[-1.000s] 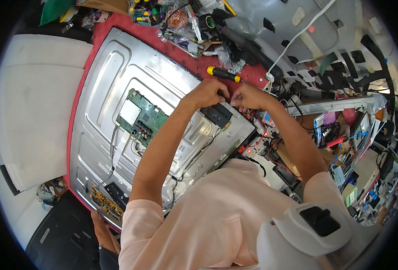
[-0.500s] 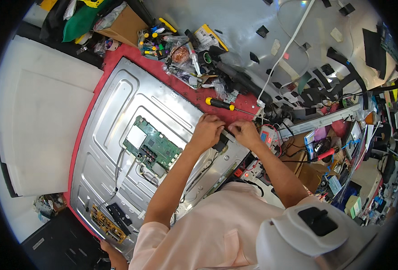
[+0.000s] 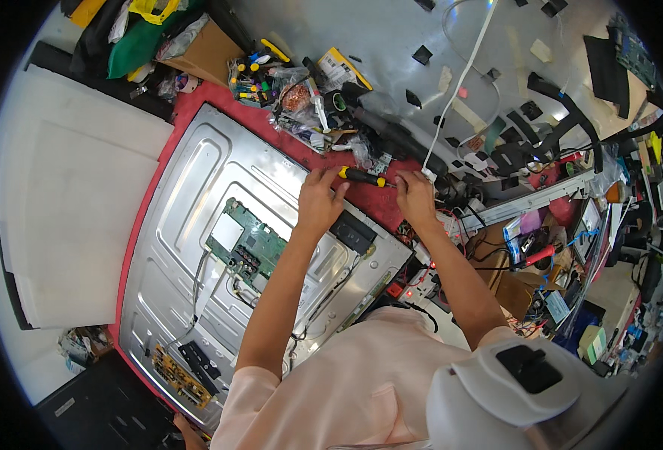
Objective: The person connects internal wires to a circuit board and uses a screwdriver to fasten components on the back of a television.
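Beside the yellow-and-black screwdriver [image 3: 363, 176], the left hand [image 3: 319, 202] parts its thumb from its fingers, gripping nothing visible; near the tool's other end, the right hand [image 3: 415, 199] bends its fingers, its hold unclear. The screwdriver lies on red cloth [image 3: 374, 204], beyond the metal panel [image 3: 271, 172] with its green circuit board [image 3: 262, 240].

- Cardboard box [image 3: 210, 54]: beside the red worktop's [image 3: 267, 127] far left corner.
- Copper-coloured coil [image 3: 296, 97]: near the worktop's far edge.
- Red-handled tool [image 3: 540, 256]: beyond the worktop's right edge.
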`<state>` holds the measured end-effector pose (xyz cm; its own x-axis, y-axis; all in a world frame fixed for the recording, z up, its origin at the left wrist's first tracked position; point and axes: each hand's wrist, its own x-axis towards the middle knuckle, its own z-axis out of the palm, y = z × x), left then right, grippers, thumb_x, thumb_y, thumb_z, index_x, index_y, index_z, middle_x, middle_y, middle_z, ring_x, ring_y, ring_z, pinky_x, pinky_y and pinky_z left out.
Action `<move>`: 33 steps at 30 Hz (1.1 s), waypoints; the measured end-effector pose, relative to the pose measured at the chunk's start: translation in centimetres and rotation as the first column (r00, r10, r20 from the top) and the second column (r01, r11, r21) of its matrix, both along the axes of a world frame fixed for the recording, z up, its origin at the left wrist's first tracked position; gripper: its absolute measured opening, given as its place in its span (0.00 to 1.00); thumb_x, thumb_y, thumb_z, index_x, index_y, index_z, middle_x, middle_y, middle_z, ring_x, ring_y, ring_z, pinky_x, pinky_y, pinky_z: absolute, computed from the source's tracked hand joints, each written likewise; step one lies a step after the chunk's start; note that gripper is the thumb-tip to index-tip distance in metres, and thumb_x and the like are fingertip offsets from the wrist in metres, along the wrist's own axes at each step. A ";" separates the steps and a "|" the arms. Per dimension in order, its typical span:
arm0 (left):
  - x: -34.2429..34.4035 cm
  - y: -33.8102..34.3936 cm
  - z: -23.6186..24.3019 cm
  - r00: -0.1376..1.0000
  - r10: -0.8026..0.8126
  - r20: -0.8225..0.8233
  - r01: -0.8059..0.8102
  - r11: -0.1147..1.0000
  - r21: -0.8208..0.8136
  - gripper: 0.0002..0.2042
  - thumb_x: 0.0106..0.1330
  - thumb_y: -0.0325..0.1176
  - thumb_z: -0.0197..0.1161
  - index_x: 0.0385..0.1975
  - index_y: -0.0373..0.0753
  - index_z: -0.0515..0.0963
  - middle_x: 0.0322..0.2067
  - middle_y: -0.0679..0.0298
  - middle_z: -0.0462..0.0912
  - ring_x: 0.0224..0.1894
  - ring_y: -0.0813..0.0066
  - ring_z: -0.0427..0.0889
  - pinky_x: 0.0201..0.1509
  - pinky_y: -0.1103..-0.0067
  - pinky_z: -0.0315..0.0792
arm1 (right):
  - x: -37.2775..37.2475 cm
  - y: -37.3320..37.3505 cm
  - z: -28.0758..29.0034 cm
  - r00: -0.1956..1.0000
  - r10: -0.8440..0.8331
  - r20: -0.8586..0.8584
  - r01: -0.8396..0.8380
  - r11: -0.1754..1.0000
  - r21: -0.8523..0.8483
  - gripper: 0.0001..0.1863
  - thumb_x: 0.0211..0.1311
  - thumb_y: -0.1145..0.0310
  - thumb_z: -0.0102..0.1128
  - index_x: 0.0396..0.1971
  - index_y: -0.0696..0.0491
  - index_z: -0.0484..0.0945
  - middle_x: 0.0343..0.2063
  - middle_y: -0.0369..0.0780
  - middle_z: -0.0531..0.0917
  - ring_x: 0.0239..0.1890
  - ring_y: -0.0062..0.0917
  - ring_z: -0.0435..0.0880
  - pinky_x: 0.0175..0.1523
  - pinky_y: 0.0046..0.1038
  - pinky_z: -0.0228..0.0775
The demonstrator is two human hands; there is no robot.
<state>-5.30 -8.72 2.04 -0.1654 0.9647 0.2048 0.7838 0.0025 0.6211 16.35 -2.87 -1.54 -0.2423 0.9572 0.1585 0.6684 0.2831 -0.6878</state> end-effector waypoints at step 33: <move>-1.4 -4.7 0.4 0.240 0.224 0.945 0.046 0.969 -0.242 0.17 0.69 0.34 0.55 0.56 0.35 0.71 0.37 0.63 0.81 0.36 0.77 0.79 0.41 0.81 0.73 | -6.8 -1.3 5.3 0.880 0.024 -0.474 -0.315 0.776 -0.546 0.06 0.63 0.71 0.57 0.35 0.58 0.76 0.22 0.31 0.74 0.22 0.14 0.70 0.25 0.18 0.61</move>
